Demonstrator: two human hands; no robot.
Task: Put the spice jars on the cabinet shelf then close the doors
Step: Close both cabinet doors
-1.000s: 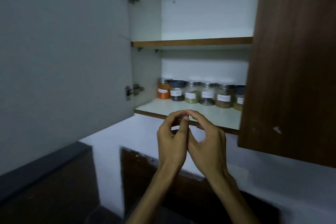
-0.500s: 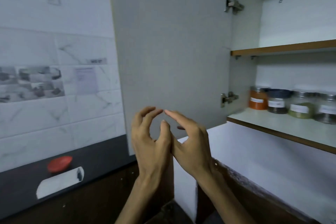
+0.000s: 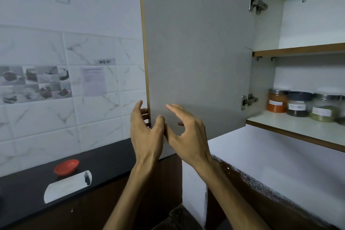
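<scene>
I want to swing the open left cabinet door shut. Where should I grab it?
Take the left cabinet door by its free vertical edge, low down, coming from the left. No handle shows on its flat inner face, and the hinges sit on the opposite side. The left hand is already there.

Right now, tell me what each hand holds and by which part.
The left hand grips the open cabinet door by its free edge, near the bottom corner. The right hand holds nothing.
</scene>
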